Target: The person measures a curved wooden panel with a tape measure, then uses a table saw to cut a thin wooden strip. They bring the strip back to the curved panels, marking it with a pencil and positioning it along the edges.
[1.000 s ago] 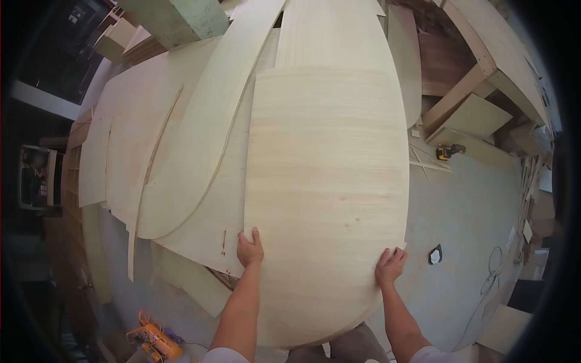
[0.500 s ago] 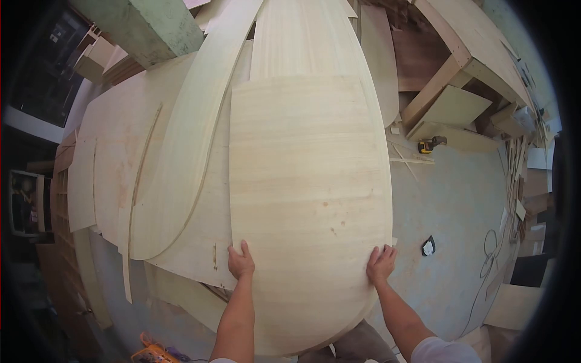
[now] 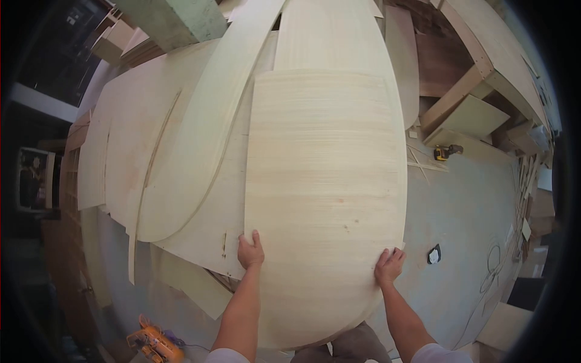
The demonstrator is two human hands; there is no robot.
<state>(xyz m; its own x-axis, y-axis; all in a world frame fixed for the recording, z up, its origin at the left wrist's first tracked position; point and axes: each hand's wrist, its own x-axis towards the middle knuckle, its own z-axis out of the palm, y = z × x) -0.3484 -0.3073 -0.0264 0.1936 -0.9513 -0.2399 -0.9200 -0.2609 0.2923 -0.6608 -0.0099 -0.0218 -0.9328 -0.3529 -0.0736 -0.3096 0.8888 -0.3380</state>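
Note:
A pale plywood panel (image 3: 327,181), straight at its far end and rounded at its near end, lies in front of me. Its far part rests over a longer pale board (image 3: 330,36). My left hand (image 3: 250,249) grips the panel's left edge, thumb on top and the other fingers hidden beyond the edge. On the opposite side my right hand (image 3: 389,266) is closed around the right edge, its fingertips bent over the rim. The rounded near end reaches almost to my legs.
To the left, a long round-ended board (image 3: 200,145) and a thin strip (image 3: 138,233) lie on a large sheet (image 3: 124,121). A yellow-black drill (image 3: 448,152) and a tape measure (image 3: 434,254) sit on the floor. An orange tool (image 3: 154,342) stands near left.
The whole view has swung, so the boards and floor items sit further right. Both hands keep hold of the panel's edges; more of the orange tool shows.

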